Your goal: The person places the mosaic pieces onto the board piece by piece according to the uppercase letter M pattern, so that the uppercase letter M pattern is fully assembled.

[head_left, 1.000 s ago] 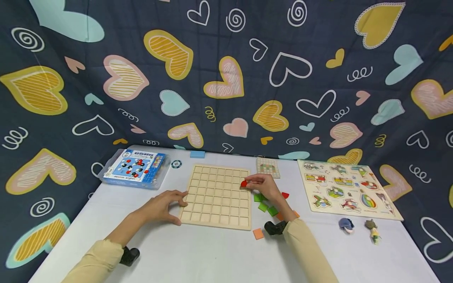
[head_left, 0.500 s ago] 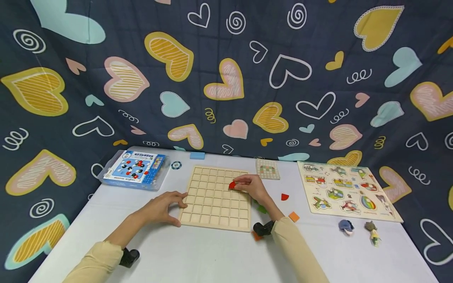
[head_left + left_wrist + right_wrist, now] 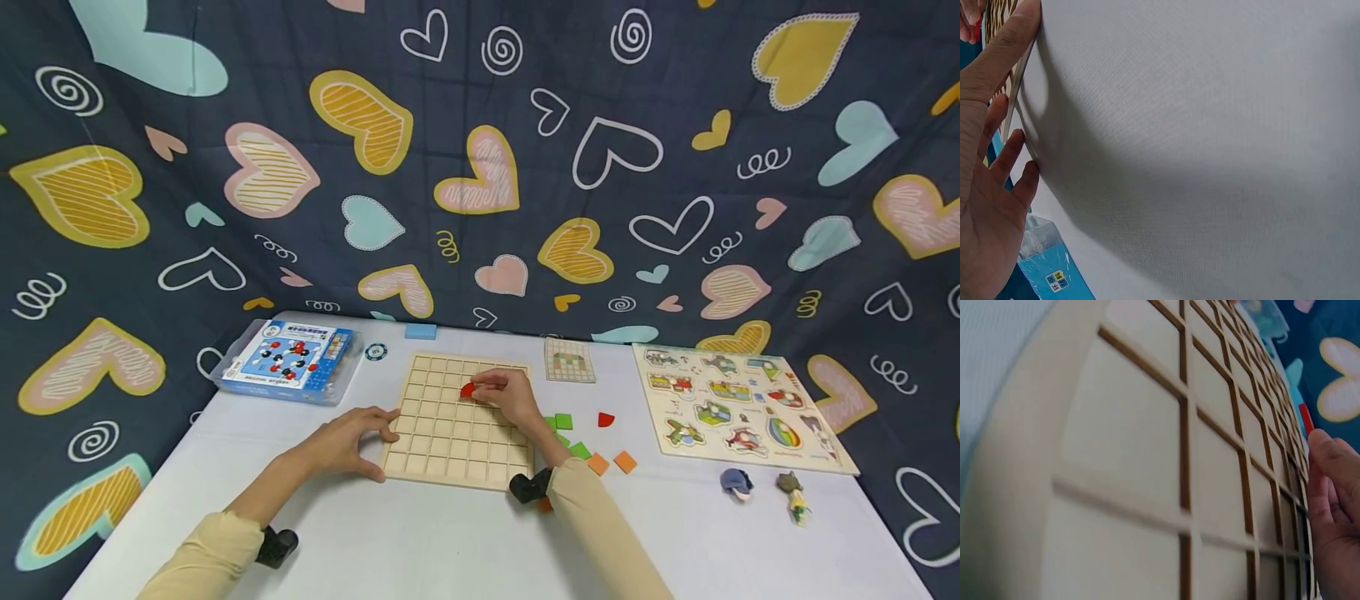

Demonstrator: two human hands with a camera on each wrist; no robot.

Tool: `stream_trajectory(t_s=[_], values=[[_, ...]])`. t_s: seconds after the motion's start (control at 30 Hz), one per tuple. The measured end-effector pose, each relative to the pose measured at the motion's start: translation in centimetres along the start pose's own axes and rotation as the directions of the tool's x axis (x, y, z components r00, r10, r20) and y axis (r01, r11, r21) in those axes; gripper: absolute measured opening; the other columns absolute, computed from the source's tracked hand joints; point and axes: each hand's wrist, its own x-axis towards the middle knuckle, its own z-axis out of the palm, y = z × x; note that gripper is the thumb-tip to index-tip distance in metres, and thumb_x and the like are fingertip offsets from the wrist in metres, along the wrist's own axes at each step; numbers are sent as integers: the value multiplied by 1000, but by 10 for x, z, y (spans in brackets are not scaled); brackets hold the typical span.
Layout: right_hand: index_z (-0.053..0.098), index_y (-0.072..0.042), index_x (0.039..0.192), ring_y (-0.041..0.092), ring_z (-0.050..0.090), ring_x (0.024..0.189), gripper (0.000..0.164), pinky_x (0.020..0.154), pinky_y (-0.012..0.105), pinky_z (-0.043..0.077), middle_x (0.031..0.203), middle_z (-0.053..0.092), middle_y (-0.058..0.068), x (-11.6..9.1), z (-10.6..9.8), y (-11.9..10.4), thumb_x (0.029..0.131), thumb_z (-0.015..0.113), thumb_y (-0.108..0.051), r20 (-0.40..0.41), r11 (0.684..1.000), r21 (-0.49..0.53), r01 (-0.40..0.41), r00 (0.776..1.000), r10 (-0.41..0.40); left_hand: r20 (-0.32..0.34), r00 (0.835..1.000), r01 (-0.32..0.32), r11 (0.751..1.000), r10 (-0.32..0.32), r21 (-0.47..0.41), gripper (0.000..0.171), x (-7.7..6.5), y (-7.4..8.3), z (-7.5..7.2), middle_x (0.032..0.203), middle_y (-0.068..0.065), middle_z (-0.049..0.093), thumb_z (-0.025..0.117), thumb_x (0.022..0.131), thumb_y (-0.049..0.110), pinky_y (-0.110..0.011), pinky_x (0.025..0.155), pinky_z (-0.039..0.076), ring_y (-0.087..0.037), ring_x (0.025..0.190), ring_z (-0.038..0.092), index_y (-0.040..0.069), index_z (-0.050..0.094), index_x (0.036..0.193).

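Note:
A pale wooden board [image 3: 447,446] with a grid of square recesses lies on the white table. My right hand [image 3: 512,402] pinches a red quarter-circle tile [image 3: 467,390] between thumb and fingertips, over the board's upper middle cells. In the right wrist view the red tile [image 3: 1305,419] shows edge-on beyond the grid. At the board's left side rests my left hand [image 3: 347,443], thumb and fingers spread along its edge; the left wrist view has the thumb reaching the board's edge. Right of the board lie green square tiles [image 3: 564,422], orange tiles [image 3: 625,462] and another red quarter-circle [image 3: 606,420].
A clear plastic case with a blue molecule label [image 3: 288,358] stands at the back left, near a round chip [image 3: 376,352] and a blue block [image 3: 420,332]. A gridded pattern card [image 3: 568,360], a picture puzzle board [image 3: 738,408] and two small figures [image 3: 737,483] are to the right.
My right hand has carried the red quarter-circle leftward from the board's right edge to its upper middle, uncovering some green and orange tiles. The left hand stays at the board's left edge.

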Motion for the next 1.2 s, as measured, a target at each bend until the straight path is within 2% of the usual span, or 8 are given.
stream_trajectory(t_s=[0.1, 0.23, 0.53, 0.9, 1.2], values=[[69, 9, 101, 35, 68, 85, 24, 72, 31, 58, 96, 69, 25, 2, 9, -1, 78, 73, 6, -22, 1000, 10, 14, 1000, -13, -1, 1000, 5, 1000, -5, 4, 45, 0, 0, 0, 142, -8, 50, 86, 62, 42, -58, 97, 41, -36, 124, 47, 23, 68, 98], [70, 8, 100, 32, 69, 85, 23, 72, 28, 57, 95, 70, 23, 5, 22, -3, 77, 73, 7, -53, 1000, 8, -7, 999, 7, 6, 1000, 14, 1000, -14, -7, 44, 0, 0, 0, 141, -8, 50, 86, 62, 42, -59, 97, 41, -36, 124, 47, 23, 68, 98], [71, 8, 95, 34, 69, 81, 19, 67, 25, 57, 88, 70, 23, 10, 42, -6, 77, 73, 8, -93, 1000, -20, 21, 995, -23, 10, 1000, 11, 1000, -11, -13, 44, 0, 2, -1, 141, -9, 50, 86, 62, 40, -58, 99, 40, -36, 124, 47, 22, 68, 98], [71, 9, 95, 33, 69, 79, 20, 69, 25, 57, 88, 71, 23, 14, 54, -6, 75, 74, 9, -45, 998, -49, 45, 998, -47, 6, 1000, 6, 1000, -6, -25, 42, -2, 1, 0, 141, -9, 51, 86, 63, 39, -55, 100, 40, -34, 123, 48, 23, 67, 96], [72, 6, 95, 31, 68, 77, 20, 64, 21, 54, 89, 72, 20, 15, 59, -10, 76, 75, 6, -28, 990, -134, 48, 998, -52, 5, 1000, 3, 1000, -3, -30, 41, -2, 4, -2, 141, -10, 51, 86, 64, 39, -56, 99, 41, -34, 122, 48, 22, 67, 95]])
